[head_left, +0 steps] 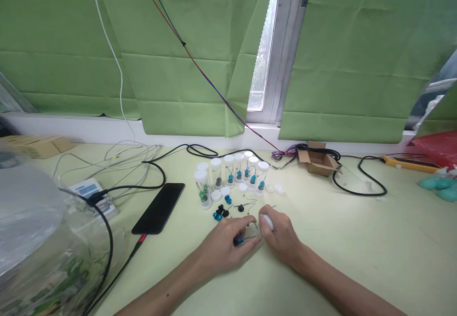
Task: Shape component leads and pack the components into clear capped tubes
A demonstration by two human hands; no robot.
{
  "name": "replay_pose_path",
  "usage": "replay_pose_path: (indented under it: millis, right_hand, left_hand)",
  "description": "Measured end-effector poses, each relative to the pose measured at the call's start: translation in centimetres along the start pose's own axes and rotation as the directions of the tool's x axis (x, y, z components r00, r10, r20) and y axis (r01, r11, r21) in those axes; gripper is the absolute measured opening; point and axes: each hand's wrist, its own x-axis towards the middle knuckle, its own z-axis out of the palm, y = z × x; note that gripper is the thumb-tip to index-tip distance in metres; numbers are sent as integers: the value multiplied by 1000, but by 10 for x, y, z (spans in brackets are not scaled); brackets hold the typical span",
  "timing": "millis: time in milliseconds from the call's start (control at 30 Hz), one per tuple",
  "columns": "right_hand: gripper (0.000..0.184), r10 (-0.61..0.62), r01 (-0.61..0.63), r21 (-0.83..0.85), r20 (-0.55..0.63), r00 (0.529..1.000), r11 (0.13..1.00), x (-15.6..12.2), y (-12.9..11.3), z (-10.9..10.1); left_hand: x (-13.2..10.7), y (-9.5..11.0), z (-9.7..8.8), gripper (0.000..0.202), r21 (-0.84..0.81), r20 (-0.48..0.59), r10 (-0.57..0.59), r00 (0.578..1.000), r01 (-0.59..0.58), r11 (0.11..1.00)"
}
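My left hand (228,240) curls around a small blue part (240,240) with thin metal leads pointing right. My right hand (280,232) is closed around a clear tube whose white end (268,222) shows beside the thumb. The tube's other end lies between my two hands, largely covered by fingers. Just beyond them are loose blue parts (217,216), black parts (241,208) and thin bent wires (252,202). Behind these stand several clear tubes (239,169) with white caps, holding blue, green or dark parts. Loose white caps (216,195) lie in front of the tubes.
A black phone (159,209) lies to the left, near a bulky clear plastic bag (32,240). Black cables (162,175) cross the table. An open cardboard box (319,161) is at the back right, with a red bag (437,147) at the far right.
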Motion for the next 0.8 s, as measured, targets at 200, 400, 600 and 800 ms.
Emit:
replay_pose_path:
  millis: [200,400,600,800]
  right_hand:
    - [17,-7,7,-15,7,1000,1000,0,0,1]
    - [18,-17,18,-26,24,1000,999,1,1,0]
    - [20,-10,11,-31,38,999,999,1,2,1]
    - [19,6,-6,-2,24,1000,1000,2,0,2]
  left_hand:
    - [0,1,-1,25,-9,-11,-1,1000,1,1000]
    - [0,1,-1,25,-11,-3,-1,1000,1,1000]
    - [0,0,-1,26,7,18,-7,1000,7,1000]
    - [0,0,-1,23,11,24,-11,1000,11,1000]
